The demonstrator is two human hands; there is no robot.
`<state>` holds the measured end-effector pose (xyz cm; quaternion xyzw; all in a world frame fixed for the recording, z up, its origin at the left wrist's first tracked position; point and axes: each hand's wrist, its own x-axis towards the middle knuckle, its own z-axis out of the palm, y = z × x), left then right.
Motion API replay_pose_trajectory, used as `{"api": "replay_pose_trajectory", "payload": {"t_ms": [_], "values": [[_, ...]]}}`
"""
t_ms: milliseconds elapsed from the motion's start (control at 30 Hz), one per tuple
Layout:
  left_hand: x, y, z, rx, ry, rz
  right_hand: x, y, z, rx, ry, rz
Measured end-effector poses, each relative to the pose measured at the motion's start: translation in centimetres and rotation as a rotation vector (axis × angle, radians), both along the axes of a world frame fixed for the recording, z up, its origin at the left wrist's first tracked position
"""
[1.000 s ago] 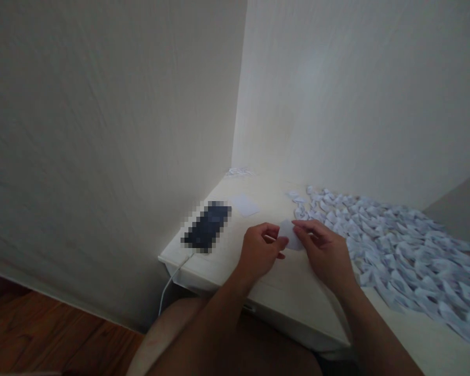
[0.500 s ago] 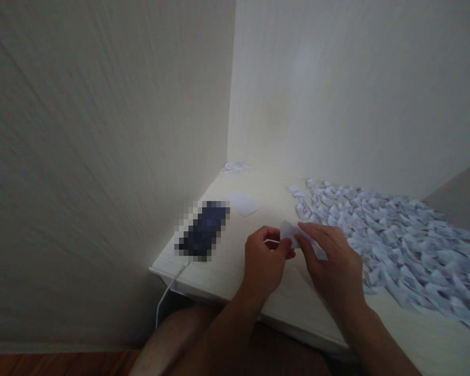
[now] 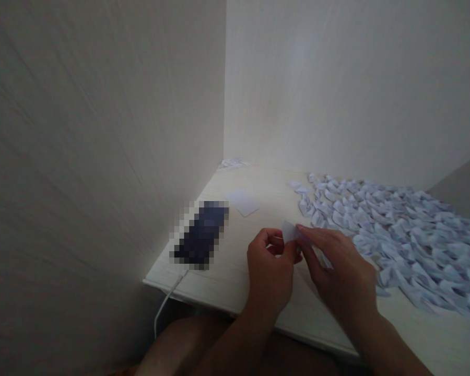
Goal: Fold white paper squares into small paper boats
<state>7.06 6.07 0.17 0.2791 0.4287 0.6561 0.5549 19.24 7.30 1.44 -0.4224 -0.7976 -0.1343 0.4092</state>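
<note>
A small piece of white paper (image 3: pixel 290 232) is pinched between my two hands above the table. My left hand (image 3: pixel 272 269) grips its left side with thumb and fingers. On the other side, my right hand (image 3: pixel 339 261) has thumb and fingertips closed on the paper, hiding much of it. Part of the paper stands up as a pointed corner. Just right of my right hand spreads a wide heap of small folded paper pieces (image 3: pixel 407 230). A flat square of white paper (image 3: pixel 243 203) lies beyond my left hand.
On the left of the white table (image 3: pixel 223 284) lies a dark, pixelated phone-like object (image 3: pixel 203 232), with a white cable (image 3: pixel 166 300) running over the front edge. More paper bits (image 3: pixel 234 163) sit in the far corner. Walls stand at the left and back.
Both hands have shifted slightly right and down in view. The right fingers have moved a little along the paper, and both hands still hold it.
</note>
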Motion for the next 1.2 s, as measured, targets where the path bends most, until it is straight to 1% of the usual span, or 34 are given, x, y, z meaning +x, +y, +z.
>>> {"api": "replay_pose_trajectory", "payload": {"t_ms": [167, 367, 500, 567, 700, 767, 867, 1000, 1100, 1200], "values": [[0.0, -0.1, 0.1, -0.012, -0.023, -0.007, 0.0, -0.4, -0.1, -0.047, 0.020, -0.030], [0.0, 0.0, 0.3, -0.018, -0.031, 0.001, 0.0, -0.6, 0.0, -0.005, 0.006, 0.022], [0.0, -0.1, 0.3, -0.012, -0.023, -0.003, 0.1, -0.4, 0.1, -0.050, 0.081, 0.026], [0.0, -0.2, 0.3, -0.018, -0.010, -0.003, 0.2, -0.2, 0.3, -0.111, 0.130, 0.042], [0.0, -0.3, 0.4, -0.023, 0.033, -0.016, 0.8, 0.4, 0.8, -0.330, 0.270, 0.123], [0.0, -0.3, 0.5, -0.018, 0.069, -0.032, 1.1, 0.7, 0.9, -0.406, 0.363, 0.138], [0.0, -0.5, 0.7, -0.008, 0.157, -0.042, 1.5, 1.1, 0.6, -0.533, 0.505, 0.159], [0.0, -0.7, 1.1, 0.006, 0.246, -0.015, 1.6, 1.4, -0.3, -0.793, 0.756, 0.203], [-0.1, -0.8, 1.2, 0.022, 0.277, -0.018, 1.6, 1.4, -0.7, -0.872, 0.872, 0.231], [-0.1, -0.8, 1.1, 0.011, 0.296, -0.027, 1.6, 1.3, -0.5, -0.912, 0.839, 0.245]]}}
